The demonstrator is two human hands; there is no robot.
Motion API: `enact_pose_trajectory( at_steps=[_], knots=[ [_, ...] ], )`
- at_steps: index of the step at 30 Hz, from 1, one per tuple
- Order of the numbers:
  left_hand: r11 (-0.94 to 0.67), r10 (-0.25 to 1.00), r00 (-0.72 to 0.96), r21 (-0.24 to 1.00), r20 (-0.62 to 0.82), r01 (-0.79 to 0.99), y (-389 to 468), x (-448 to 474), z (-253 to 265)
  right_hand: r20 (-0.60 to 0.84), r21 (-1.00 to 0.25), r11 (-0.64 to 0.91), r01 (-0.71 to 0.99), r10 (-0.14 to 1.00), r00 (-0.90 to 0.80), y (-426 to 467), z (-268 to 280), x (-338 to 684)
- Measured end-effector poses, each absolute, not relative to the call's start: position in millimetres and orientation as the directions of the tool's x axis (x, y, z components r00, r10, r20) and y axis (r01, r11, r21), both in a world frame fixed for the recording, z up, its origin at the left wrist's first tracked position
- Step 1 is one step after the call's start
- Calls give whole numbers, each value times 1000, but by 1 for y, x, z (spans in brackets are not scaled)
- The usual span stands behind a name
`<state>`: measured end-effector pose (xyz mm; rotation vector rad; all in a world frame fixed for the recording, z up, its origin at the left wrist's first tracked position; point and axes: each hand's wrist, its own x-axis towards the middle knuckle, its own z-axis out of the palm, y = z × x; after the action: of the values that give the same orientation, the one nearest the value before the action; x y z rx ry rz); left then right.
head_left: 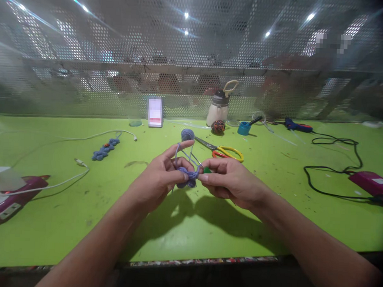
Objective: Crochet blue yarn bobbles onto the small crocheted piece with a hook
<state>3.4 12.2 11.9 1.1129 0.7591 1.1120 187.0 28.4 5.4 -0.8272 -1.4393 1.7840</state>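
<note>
Pinched between the thumb and fingers of my left hand is a small piece of purple crochet work. Its index finger is raised, with purple yarn looped over it. My right hand grips a crochet hook by its green handle, the metal shaft pointing up and left through the yarn near the work. Just beyond my fingers lies a ball of purple yarn. Scissors with yellow and red handles rest behind my right hand.
A finished-looking blue crochet strip and white cables lie left, by a magenta power strip. Behind stand a phone, a bottle, a dark yarn ball and a blue tape-like roll. A glue gun and another power strip are right.
</note>
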Motion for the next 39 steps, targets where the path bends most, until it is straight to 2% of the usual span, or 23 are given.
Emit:
enact_pose_trajectory(
  at_steps=[6, 10, 14, 22, 28, 35, 39],
  knots=[
    [165, 919, 395, 899, 10, -407, 16, -2, 9, -54, -966, -197, -168, 788, -613, 28, 4, 187],
    [180, 936, 350, 893, -27, -413, 20, -2, 8, 8, -983, -96, -157, 830, -558, 25, 3, 187],
    [128, 954, 298, 923, -15, -363, 19, 3, 8, 54, -994, 0, -111, 877, -477, 25, 3, 184],
    [114, 915, 401, 928, 41, -354, 15, 8, 3, -53, -977, -133, -169, 912, -407, 25, 4, 179],
    [133, 906, 423, 928, 28, -347, 13, 6, 4, -49, -965, -135, -225, 935, -352, 19, 4, 173],
    [166, 885, 466, 928, 9, -334, 16, 3, 2, -46, -971, -130, -200, 925, -378, 19, 1, 174],
    [201, 900, 435, 923, -41, -328, 19, 2, 2, -22, -972, -113, -204, 915, -404, 26, 0, 179]
  ],
)
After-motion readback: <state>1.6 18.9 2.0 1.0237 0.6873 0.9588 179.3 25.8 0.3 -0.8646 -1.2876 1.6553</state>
